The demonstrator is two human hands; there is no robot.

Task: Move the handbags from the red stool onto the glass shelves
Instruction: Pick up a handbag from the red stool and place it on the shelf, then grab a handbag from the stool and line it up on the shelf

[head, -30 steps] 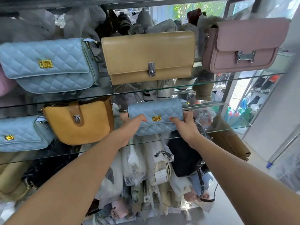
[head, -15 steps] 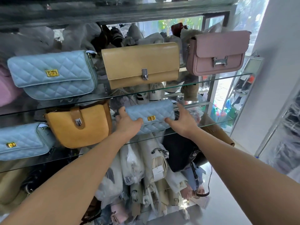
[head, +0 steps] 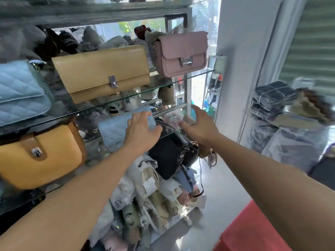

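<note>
A small quilted light-blue handbag [head: 116, 131] stands on the lower glass shelf [head: 174, 132], to the right of a mustard bag [head: 39, 154]. My left hand [head: 143, 131] lies on the blue bag's right end, fingers curled over its top edge. My right hand [head: 199, 124] hovers just right of it with spread fingers, holding nothing. On the upper glass shelf [head: 181, 82] stand a tan clutch [head: 101, 73], a pink flap bag [head: 181, 53] and a larger quilted blue bag [head: 21, 91]. A corner of the red stool [head: 252, 232] shows at the bottom right.
Below the shelves lies a heap of bags, among them a black one [head: 170, 153] and several cream ones [head: 150, 189]. A white pillar [head: 239, 69] rises right of the shelves. Wrapped dark bundles [head: 272, 100] sit on a pile at far right.
My right hand has let go of the small blue bag and opened to its right. My left hand moved to the bag's right end. The view has swung right, and the red stool shows.
</note>
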